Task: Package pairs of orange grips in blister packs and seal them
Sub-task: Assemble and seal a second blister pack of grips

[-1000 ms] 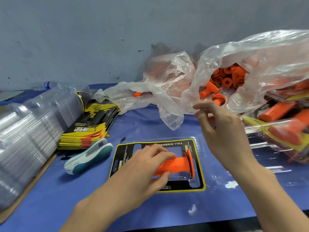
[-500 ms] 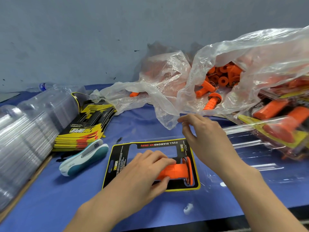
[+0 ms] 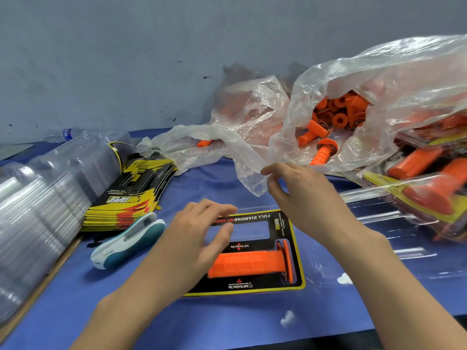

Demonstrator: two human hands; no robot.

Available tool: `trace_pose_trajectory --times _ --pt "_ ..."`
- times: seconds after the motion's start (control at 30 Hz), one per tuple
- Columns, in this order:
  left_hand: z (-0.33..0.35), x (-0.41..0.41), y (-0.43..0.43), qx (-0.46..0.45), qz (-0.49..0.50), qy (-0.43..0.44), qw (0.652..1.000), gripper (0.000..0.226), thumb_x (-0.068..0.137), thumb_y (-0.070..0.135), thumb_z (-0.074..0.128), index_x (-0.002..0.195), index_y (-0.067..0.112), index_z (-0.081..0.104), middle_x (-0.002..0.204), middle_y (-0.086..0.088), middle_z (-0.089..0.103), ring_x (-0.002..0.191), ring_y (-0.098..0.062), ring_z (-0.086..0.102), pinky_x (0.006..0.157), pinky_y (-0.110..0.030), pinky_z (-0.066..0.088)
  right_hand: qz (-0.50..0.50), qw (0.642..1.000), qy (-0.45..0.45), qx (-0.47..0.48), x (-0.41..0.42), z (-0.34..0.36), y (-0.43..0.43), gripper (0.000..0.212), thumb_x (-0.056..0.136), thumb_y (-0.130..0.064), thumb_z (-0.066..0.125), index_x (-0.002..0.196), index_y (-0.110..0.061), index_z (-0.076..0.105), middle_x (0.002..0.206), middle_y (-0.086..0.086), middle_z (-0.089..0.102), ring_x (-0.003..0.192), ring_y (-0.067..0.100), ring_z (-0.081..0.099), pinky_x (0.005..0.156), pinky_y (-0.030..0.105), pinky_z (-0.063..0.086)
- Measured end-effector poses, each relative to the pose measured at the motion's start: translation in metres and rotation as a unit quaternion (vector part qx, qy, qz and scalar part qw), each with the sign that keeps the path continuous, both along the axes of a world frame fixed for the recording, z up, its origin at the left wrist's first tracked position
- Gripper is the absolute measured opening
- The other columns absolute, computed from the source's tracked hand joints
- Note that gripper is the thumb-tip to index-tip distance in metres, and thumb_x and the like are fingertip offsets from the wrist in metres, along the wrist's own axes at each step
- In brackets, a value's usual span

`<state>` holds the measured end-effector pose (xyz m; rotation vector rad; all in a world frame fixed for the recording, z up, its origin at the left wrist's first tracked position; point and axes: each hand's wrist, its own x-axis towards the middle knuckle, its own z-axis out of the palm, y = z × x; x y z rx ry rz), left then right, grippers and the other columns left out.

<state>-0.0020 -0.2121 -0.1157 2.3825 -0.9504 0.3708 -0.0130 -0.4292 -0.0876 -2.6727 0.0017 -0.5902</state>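
Note:
A black-and-yellow blister pack (image 3: 278, 221) lies flat on the blue table in front of me. One orange grip (image 3: 252, 263) sits in its lower slot, and the upper slot shows only clear plastic. My left hand (image 3: 197, 243) rests with relaxed fingers over the left part of the pack, its thumb just above the grip's end. My right hand (image 3: 308, 198) hovers behind the pack with loosely curled fingers. Its index fingertip is at the lower edge of a clear plastic bag (image 3: 379, 79). I see nothing between its fingers. Several loose orange grips (image 3: 338, 114) lie in the bag's mouth.
A stack of printed cards (image 3: 131, 195) and a long stack of clear blister shells (image 3: 38, 205) lie at the left. A teal-and-white tool (image 3: 129, 241) lies beside them. Filled packs (image 3: 424, 188) pile up at the right. A second bag (image 3: 247, 109) stands at the back.
My right hand has moved left from the bag's mouth to the bag's lower edge. My left hand has lifted off the grip and shifted up and left over the card.

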Motion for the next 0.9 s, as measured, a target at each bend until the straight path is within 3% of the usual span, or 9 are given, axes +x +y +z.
trace_pose_trajectory --times 0.2,0.27,0.43,0.6,0.63,0.7,0.77,0.9 --pt "0.002 0.046 0.005 -0.081 0.1 0.045 0.991 0.026 0.097 0.029 0.053 0.122 0.029 0.06 0.114 0.018 0.06 0.108 0.001 0.053 0.085 -0.002 0.032 0.023 0.997 0.069 -0.002 0.021 0.016 0.001 0.034 0.101 -0.034 0.039 0.131 -0.027 0.053 0.126 -0.003 0.061 0.106 0.023 0.056 0.093 0.041 0.044" --pt "0.003 0.073 0.001 -0.073 0.125 0.053 0.988 0.028 0.098 0.026 0.054 0.126 0.024 0.059 0.12 0.011 0.061 0.11 -0.004 0.054 0.086 -0.008 0.035 0.029 0.997 0.077 0.007 0.027 0.017 0.001 0.034 0.101 -0.035 0.04 0.131 -0.026 0.053 0.127 -0.002 0.061 0.109 0.021 0.055 0.092 0.038 0.045" --pt "0.003 0.167 -0.021 0.034 0.188 0.069 0.979 0.048 0.097 0.022 0.054 0.142 0.009 0.046 0.144 -0.011 0.05 0.132 -0.027 0.046 0.109 -0.038 0.037 0.063 0.996 0.062 0.012 0.038 0.015 0.016 0.036 0.101 -0.037 0.04 0.134 -0.027 0.05 0.132 -0.004 0.057 0.116 0.019 0.053 0.094 0.036 0.044" --pt "-0.006 0.231 -0.042 0.136 0.194 0.078 0.968 0.051 0.095 0.025 0.056 0.144 0.015 0.041 0.142 -0.014 0.051 0.128 -0.035 0.048 0.105 -0.047 0.04 0.066 0.996 0.057 -0.021 0.048 0.014 0.018 0.037 0.101 -0.038 0.037 0.136 -0.03 0.048 0.134 -0.005 0.055 0.116 0.021 0.053 0.092 0.036 0.044" --pt "-0.008 0.239 -0.044 0.156 0.206 0.076 0.963 0.045 0.097 0.026 0.055 0.14 0.016 0.046 0.139 -0.014 0.053 0.126 -0.036 0.05 0.104 -0.046 0.041 0.062 0.996 0.056 -0.021 0.05 0.013 0.017 0.037 0.101 -0.038 0.037 0.136 -0.031 0.047 0.134 -0.005 0.055 0.116 0.021 0.053 0.092 0.036 0.044" --pt "-0.012 0.246 -0.045 0.183 0.223 0.052 0.956 0.019 0.099 0.025 0.049 0.113 0.017 0.058 0.123 -0.014 0.062 0.113 -0.035 0.056 0.093 -0.04 0.044 0.057 0.997 0.049 -0.016 0.051 0.014 0.013 0.037 0.101 -0.038 0.038 0.135 -0.03 0.048 0.133 -0.004 0.055 0.116 0.021 0.053 0.093 0.038 0.045" --pt "-0.015 0.245 -0.043 0.182 0.211 0.026 0.96 0.013 0.098 0.022 0.047 0.09 0.019 0.055 0.106 -0.012 0.065 0.097 -0.034 0.058 0.078 -0.037 0.042 0.057 0.997 0.045 -0.006 0.051 0.017 0.01 0.036 0.101 -0.037 0.038 0.135 -0.03 0.048 0.13 -0.004 0.056 0.115 0.021 0.053 0.093 0.039 0.045" --pt "-0.008 0.224 -0.044 0.241 0.197 -0.045 0.949 0.014 0.09 0.013 0.051 0.093 0.022 0.061 0.096 -0.006 0.067 0.089 -0.031 0.062 0.067 -0.033 0.042 0.076 0.996 0.044 0.012 0.05 0.018 0.015 0.035 0.1 -0.038 0.039 0.133 -0.032 0.049 0.129 -0.007 0.055 0.112 0.017 0.052 0.089 0.035 0.043"
